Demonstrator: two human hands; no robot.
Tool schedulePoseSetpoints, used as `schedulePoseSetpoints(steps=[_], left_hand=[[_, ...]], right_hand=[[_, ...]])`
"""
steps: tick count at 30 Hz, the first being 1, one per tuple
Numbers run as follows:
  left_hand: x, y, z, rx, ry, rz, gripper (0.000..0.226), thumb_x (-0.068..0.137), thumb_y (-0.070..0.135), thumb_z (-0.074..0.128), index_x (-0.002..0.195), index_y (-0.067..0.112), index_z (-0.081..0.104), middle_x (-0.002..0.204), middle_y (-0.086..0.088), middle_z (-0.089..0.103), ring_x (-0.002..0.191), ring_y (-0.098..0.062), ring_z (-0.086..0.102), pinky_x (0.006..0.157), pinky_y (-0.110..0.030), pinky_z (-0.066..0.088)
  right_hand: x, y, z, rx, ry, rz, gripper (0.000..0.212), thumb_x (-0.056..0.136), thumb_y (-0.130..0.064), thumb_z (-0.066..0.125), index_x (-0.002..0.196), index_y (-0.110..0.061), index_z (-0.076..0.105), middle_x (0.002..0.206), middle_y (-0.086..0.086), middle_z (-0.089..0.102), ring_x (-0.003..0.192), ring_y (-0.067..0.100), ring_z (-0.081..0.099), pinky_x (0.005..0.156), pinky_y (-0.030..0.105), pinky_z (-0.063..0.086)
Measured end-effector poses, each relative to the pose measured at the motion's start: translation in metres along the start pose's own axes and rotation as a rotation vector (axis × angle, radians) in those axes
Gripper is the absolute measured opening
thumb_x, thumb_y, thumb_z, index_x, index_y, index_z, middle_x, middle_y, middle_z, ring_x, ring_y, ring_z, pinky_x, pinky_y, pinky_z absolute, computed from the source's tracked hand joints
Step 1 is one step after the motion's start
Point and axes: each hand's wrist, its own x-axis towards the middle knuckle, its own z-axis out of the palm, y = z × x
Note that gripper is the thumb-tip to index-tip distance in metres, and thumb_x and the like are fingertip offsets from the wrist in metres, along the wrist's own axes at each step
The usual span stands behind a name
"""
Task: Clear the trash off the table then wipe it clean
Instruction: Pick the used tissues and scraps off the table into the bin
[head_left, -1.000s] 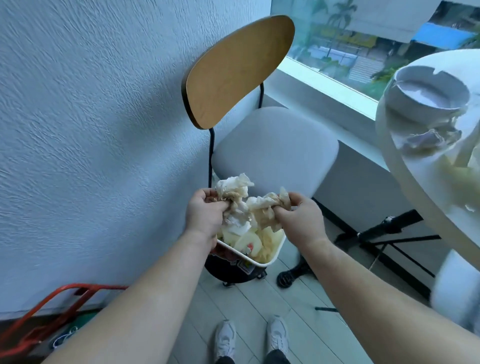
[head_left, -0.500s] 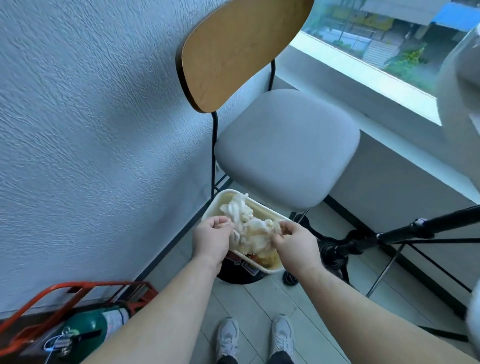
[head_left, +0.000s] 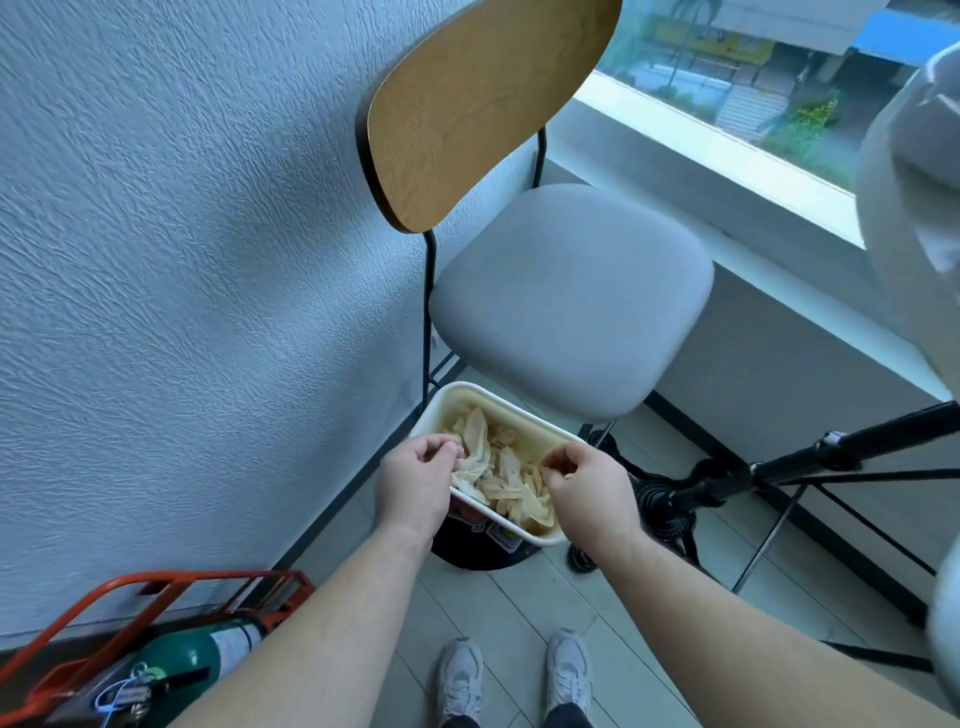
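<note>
A white box (head_left: 500, 401) sits on top of a black bin (head_left: 480, 552) on the floor, close to the wall and just in front of the chair (head_left: 566, 301). The box is full of crumpled paper (head_left: 506, 475), tan and white, piled up to the rim. Both hands are right over the box. The left hand (head_left: 415, 483) has its fingers curled in, and the tips pinch one edge of the paper at the left side of the pile. The right hand (head_left: 587, 491) has its fingers curled too, with the tips just over the right side of the pile, but I cannot tell if they hold a bit of paper or nothing. By the wall, a green tank (head_left: 182, 670) lies in a red rack (head_left: 98, 597). A black stand (head_left: 779, 465) leans in from the right. Two white shoes (head_left: 462, 675) stand on the floor below. A blurry edge of the table (head_left: 904, 218) shows far right.
</note>
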Motion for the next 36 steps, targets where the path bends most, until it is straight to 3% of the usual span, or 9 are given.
schedulePoseSetpoints(steps=[4,7,9,12,17,23,29,36], left_hand=[[-0.006,0.037,-0.012,-0.063,0.076,0.034,0.025,0.093,0.007,0.059,0.081,0.019,0.078,0.079,0.003,0.078,0.082,-0.021,0.075,0.068,-0.025,0.056],[-0.013,0.07,-0.023,-0.1,0.103,0.099,0.024,0.093,0.01,0.06,0.081,0.018,0.079,0.08,-0.001,0.079,0.081,-0.02,0.073,0.077,-0.033,0.06],[-0.022,0.096,-0.03,-0.114,0.092,0.168,0.022,0.097,0.01,0.061,0.084,0.015,0.077,0.085,-0.005,0.078,0.08,-0.018,0.071,0.078,-0.031,0.059],[-0.037,0.135,-0.038,-0.147,0.076,0.279,0.021,0.1,0.009,0.059,0.088,0.013,0.076,0.088,-0.005,0.077,0.081,-0.016,0.07,0.073,-0.023,0.056],[-0.061,0.198,-0.044,-0.185,0.011,0.449,0.022,0.097,0.012,0.06,0.084,0.017,0.077,0.083,0.0,0.077,0.084,-0.018,0.073,0.078,-0.027,0.057],[-0.109,0.265,-0.037,-0.158,-0.138,0.684,0.02,0.099,0.021,0.06,0.09,0.02,0.078,0.088,0.002,0.079,0.091,-0.017,0.075,0.085,-0.033,0.057],[-0.159,0.308,-0.016,-0.164,-0.271,0.837,0.019,0.098,0.021,0.062,0.086,0.026,0.077,0.085,0.005,0.079,0.088,-0.015,0.075,0.083,-0.035,0.059],[-0.199,0.331,0.032,-0.198,-0.452,0.864,0.015,0.086,0.027,0.064,0.084,0.02,0.078,0.085,-0.009,0.078,0.078,-0.019,0.069,0.079,-0.043,0.059]], right_hand=[[-0.01,-0.023,-0.019,0.072,0.062,-0.055,0.02,0.095,-0.017,0.06,0.092,-0.032,0.073,0.086,-0.014,0.072,0.069,0.009,0.067,0.067,0.033,0.06],[-0.019,-0.045,-0.041,0.096,0.121,-0.122,0.018,0.096,-0.018,0.061,0.097,-0.028,0.075,0.093,-0.016,0.073,0.079,0.002,0.066,0.069,0.019,0.053],[-0.027,-0.061,-0.058,0.117,0.142,-0.148,0.017,0.098,-0.019,0.061,0.101,-0.027,0.075,0.091,-0.016,0.072,0.074,0.001,0.066,0.063,0.015,0.048],[-0.043,-0.087,-0.088,0.204,0.183,-0.192,0.016,0.097,-0.02,0.063,0.099,-0.028,0.076,0.084,-0.015,0.071,0.07,0.006,0.065,0.066,0.023,0.049],[-0.078,-0.124,-0.142,0.323,0.323,-0.296,0.015,0.093,-0.019,0.065,0.091,-0.029,0.075,0.076,-0.008,0.074,0.073,0.014,0.074,0.072,0.038,0.063],[-0.125,-0.152,-0.213,0.426,0.512,-0.411,0.014,0.089,-0.021,0.067,0.08,-0.028,0.075,0.068,-0.004,0.074,0.066,0.018,0.075,0.073,0.052,0.064],[-0.17,-0.145,-0.273,0.419,0.695,-0.43,0.014,0.09,-0.017,0.067,0.081,-0.022,0.075,0.069,0.0,0.075,0.065,0.022,0.074,0.076,0.053,0.063],[-0.195,-0.114,-0.307,0.408,0.821,-0.408,0.013,0.092,-0.014,0.067,0.084,-0.021,0.075,0.07,-0.001,0.075,0.06,0.017,0.072,0.074,0.052,0.063]])
